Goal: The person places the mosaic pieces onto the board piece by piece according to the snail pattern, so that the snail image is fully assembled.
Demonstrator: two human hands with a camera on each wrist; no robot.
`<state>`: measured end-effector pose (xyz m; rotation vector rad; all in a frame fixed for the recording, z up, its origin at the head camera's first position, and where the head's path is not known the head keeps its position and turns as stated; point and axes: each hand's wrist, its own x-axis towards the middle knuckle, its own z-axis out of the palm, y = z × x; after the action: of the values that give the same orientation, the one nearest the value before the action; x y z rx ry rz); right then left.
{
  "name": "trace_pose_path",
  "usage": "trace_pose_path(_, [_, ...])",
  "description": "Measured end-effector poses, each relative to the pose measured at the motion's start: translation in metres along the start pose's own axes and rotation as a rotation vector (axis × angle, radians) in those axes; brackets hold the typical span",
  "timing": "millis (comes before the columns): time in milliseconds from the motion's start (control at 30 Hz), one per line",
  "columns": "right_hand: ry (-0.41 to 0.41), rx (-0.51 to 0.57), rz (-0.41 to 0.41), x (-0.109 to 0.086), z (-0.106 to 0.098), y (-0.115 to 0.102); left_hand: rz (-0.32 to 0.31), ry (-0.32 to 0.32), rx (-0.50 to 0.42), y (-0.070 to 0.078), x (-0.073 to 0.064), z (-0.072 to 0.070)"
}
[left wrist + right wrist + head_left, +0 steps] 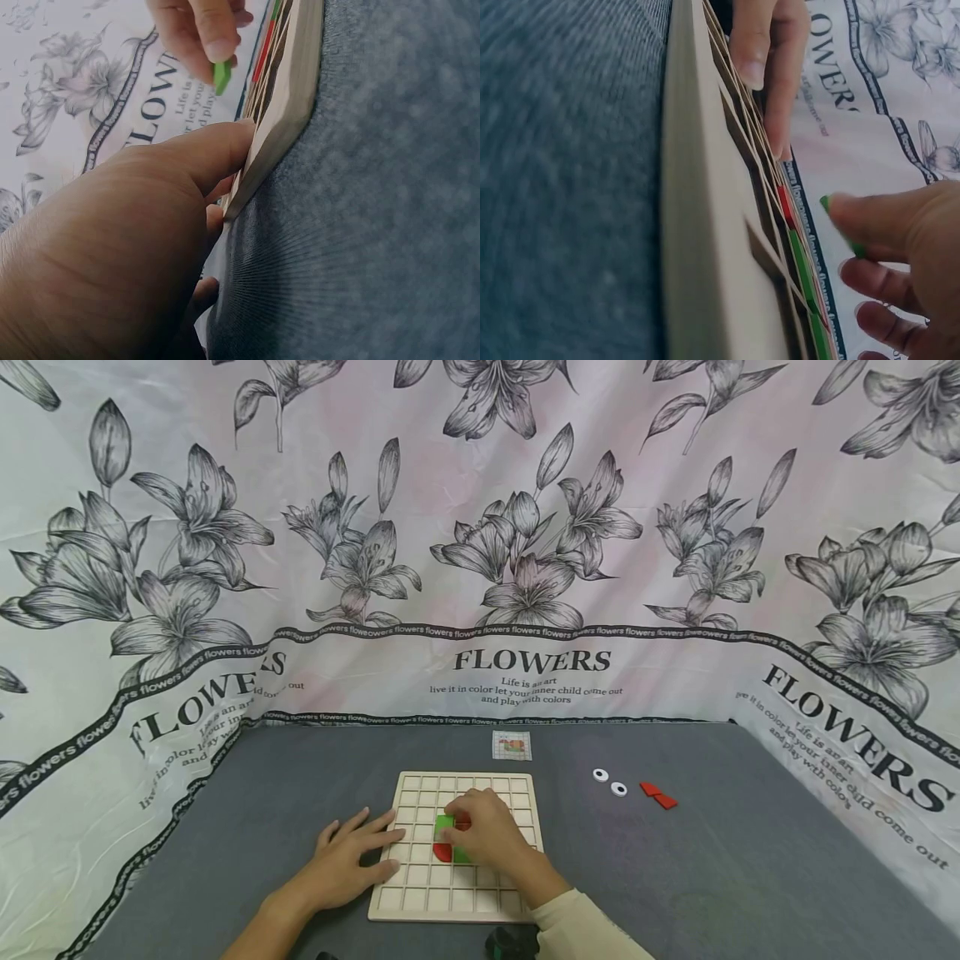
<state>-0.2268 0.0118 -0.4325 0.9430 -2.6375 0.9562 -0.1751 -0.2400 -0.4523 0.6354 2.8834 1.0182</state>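
Observation:
A wooden grid board (420, 900) lies in front of me with colored pieces set in its middle cells. The left hand (341, 864) rests at the board's left edge with fingers spread, its thumb on the rim in the left wrist view. My right hand (491, 835) is over the middle, pinching a small green piece (222, 76) between thumb and finger. Raised above the board, this piece shows in both wrist views. Under the right hand sit a red piece (442, 853) with a rounded corner, a green piece (461, 857) and another red piece (462, 819), partly hidden.
Beyond the board lies a small picture card (512, 746) with a red and green pattern on a grid. To the right are two white eye discs (601, 775) and two red pieces (665, 801). A dark object (512, 942) is at the near edge. Floral cloth (532, 677) bounds the grey table.

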Motion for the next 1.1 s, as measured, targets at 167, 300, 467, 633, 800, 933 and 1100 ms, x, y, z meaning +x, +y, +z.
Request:
trace_pose_path(167, [-0.007,-0.023,0.009,0.0,0.006,0.001,-0.007,0.002,0.01,0.0,-0.001,-0.001])
trace_pose_path(300, [-0.021,-0.032,0.016,0.0,0.01,0.003,-0.017,-0.001,0.017,0.0,-0.002,-0.002])
trace_pose_path(467, [-0.028,-0.031,-0.001,-0.001,0.012,0.004,-0.016,-0.002,0.013,0.001,-0.003,-0.003])
trace_pose_path(633, [-0.036,-0.03,-0.007,-0.003,0.011,0.003,-0.027,-0.003,0.013,0.001,-0.003,-0.002])
trace_pose_path(800, [-0.022,0.024,-0.022,-0.004,0.007,0.002,-0.022,0.005,0.009,0.001,-0.004,0.0])
trace_pose_path(933, [-0.001,0.09,-0.018,-0.004,-0.003,0.0,-0.011,-0.001,0.005,0.002,-0.002,0.0])
trace_pose_path(1100, [0.027,0.13,-0.032,-0.003,-0.031,-0.006,-0.011,-0.012,-0.005,0.005,-0.001,-0.001])
